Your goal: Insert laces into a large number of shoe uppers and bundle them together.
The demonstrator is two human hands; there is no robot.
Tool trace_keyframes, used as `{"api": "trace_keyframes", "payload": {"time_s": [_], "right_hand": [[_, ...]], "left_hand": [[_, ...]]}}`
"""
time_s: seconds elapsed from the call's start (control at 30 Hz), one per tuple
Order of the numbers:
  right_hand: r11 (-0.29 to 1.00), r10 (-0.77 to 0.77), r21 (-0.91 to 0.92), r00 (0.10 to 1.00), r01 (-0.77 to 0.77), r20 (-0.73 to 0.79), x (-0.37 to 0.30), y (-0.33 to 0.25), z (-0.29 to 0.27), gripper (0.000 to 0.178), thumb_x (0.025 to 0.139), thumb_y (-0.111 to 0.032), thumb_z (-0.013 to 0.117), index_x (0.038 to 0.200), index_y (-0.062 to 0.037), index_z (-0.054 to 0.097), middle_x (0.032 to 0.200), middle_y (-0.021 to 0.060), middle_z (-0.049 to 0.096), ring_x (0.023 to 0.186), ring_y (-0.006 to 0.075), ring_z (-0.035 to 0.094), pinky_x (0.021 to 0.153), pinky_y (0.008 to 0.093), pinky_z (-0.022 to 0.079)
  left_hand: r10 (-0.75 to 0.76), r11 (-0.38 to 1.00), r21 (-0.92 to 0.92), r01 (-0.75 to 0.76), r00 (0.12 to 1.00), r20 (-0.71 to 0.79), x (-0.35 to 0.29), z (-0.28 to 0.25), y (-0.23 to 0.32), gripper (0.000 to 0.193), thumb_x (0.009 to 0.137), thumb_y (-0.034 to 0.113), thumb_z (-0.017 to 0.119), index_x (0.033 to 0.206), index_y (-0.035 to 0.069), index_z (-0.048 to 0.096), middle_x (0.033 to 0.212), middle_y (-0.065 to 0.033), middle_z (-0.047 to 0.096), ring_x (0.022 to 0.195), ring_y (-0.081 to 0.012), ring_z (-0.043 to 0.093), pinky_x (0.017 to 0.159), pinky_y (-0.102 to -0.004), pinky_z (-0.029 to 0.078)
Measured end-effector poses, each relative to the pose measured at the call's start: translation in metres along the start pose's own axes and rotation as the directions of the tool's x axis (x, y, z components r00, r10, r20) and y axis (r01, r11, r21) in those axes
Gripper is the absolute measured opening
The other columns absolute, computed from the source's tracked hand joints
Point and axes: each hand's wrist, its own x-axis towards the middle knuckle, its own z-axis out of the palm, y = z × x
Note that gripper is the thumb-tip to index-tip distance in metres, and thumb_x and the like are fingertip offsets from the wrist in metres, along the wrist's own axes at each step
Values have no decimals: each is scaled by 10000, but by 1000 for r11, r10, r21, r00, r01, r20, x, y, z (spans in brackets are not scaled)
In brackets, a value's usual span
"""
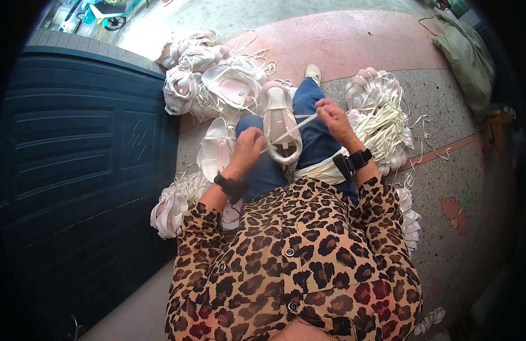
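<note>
A pink and white sneaker (273, 120) rests on my lap between my thighs, its toe pointing away from me. A pale shoelace (297, 128) runs taut and slanting across its opening. My right hand (334, 120), raised to the right of the shoe, has its fingers closed on the lace's upper end. Just left of the shoe, my left hand (249, 148) is closed around the lower end; its fingertips are partly hidden. Over my right thigh lies a bundle of cream laces (325, 169).
White and pink shoes (232, 85) are heaped ahead on the left, another shoe (217, 149) beside my left leg. More shoes and loose laces (382, 128) lie right. A dark blue panelled door (87, 148) stands left, a greenish sack (465, 62) far right.
</note>
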Motion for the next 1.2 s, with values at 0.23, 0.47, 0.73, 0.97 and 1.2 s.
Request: {"api": "trace_keyframes", "payload": {"time_s": [0.23,0.47,0.73,0.97,1.2], "right_hand": [[995,-72,58,989,80,-132,29,-8,25,266,1003,-210,628,879,19,684,1091,73,619,1004,165,559,866,295,451],[985,-151,-77,988,151,4,35,-40,28,221,939,-221,697,935,-2,731,1051,110,671,1024,249,600,920,359,455],[995,6,-98,999,0,52,47,-25,44,293,1009,-265,612,965,12,695,1018,96,655,944,184,595,832,314,476],[906,-315,-354,927,230,-204,44,-36,47,271,936,-264,654,1026,-8,641,1019,167,644,1018,346,597,915,429,463],[663,-286,-650,928,371,238,-32,-100,87,328,800,-222,748,1018,-38,586,986,118,597,914,299,616,725,404,546]], "left_hand": [[157,980,121,-157,988,5,-1,5,26,169,911,143,654,1047,49,692,895,-153,644,867,-356,619,769,-458,494],[187,942,245,-230,964,186,41,22,28,161,918,216,635,947,92,734,899,-172,664,871,-392,635,749,-474,518],[-240,655,-679,331,944,229,98,-26,113,199,1005,209,602,939,33,664,842,-23,671,682,-99,606,653,-256,505],[-119,817,-513,264,947,298,130,-38,139,183,1006,216,605,945,50,653,768,-12,637,612,-100,601,580,-240,496],[-216,640,-655,401,913,347,119,-28,108,191,1011,213,605,1026,24,630,763,-36,646,686,-118,635,662,-265,533]]}}
